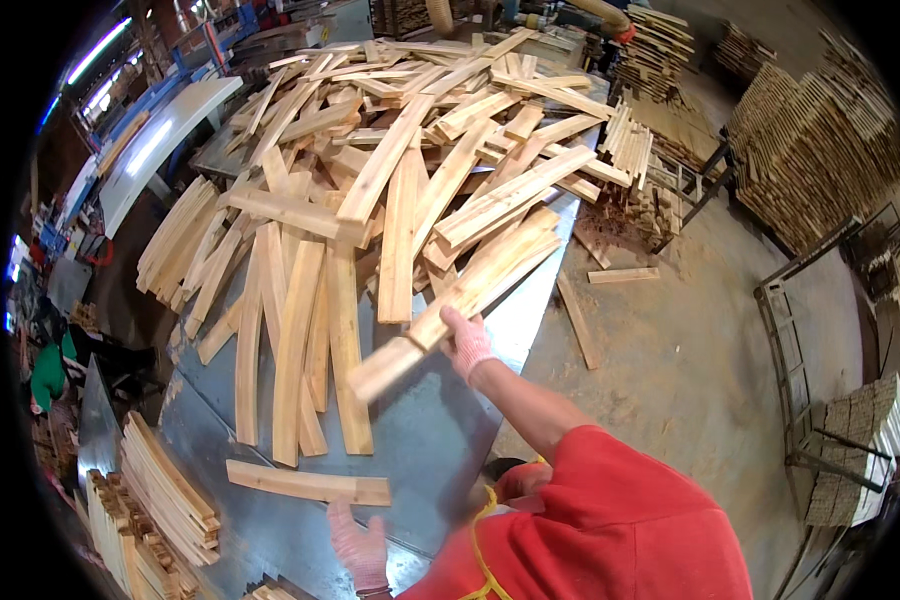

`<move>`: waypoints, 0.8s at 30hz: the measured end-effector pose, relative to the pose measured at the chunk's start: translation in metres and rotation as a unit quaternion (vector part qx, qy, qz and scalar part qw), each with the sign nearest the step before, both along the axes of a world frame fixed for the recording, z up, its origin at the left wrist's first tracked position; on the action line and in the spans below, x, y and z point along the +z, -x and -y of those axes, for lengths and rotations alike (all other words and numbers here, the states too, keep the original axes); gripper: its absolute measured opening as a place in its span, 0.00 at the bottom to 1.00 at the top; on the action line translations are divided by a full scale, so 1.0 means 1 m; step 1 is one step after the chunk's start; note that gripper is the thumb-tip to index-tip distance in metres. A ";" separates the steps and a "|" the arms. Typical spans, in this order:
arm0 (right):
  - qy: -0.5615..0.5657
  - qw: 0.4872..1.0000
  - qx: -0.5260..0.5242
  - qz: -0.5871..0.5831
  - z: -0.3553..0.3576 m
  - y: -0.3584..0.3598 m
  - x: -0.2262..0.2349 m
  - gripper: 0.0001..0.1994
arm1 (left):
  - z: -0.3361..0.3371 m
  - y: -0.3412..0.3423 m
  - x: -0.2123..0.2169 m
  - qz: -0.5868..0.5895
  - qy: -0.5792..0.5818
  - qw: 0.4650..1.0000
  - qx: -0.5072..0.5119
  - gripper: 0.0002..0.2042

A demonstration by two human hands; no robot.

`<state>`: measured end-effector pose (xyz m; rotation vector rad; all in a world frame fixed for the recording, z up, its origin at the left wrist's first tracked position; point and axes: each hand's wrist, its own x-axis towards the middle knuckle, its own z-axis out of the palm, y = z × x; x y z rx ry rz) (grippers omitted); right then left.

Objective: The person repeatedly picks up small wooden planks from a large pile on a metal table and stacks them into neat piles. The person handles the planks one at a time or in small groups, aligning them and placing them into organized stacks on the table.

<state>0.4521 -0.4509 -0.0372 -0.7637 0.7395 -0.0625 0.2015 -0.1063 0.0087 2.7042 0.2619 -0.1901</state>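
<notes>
Right grip (470, 347) is closed on wood, thumb over the upper face, the other fingers mostly hidden from me underneath. I make it what look like two held boards (490, 275), overlapping, slanting from lower left to upper right near the right edge of the metal counter (440, 430).

Over to the left grip (360, 548), and it's well open: palm up front, fingers spread, nothing in it that I can see. Its fingertips are right at the near edge of a single board (308, 483) lying crosswise on the counter; touching or just short of it, I can't tell from up here.

Beyond both grips I've got a big, tangled pile of boards (400, 190), lying every which way across the far part of the counter, several pieces pointing straight back at me. Down at lower left, a neat stack of boards (170, 490) sits side by side. Out on the right, a loose board (577, 320) lies on the floor (670, 400), with a tall timber stack (810, 160) farther back.
</notes>
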 end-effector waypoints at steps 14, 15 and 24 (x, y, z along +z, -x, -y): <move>0.079 0.788 0.607 0.058 -0.193 0.274 0.018 0.40 | -0.010 0.054 -0.002 -0.088 0.368 0.910 0.167 0.40; 0.080 0.766 0.636 0.051 -0.204 0.278 0.015 0.40 | -0.027 0.072 -0.026 -0.103 0.449 0.862 0.211 0.41; 0.079 0.571 0.817 0.037 -0.274 0.289 0.015 0.35 | -0.039 0.163 -0.012 -0.116 0.123 0.940 0.296 0.24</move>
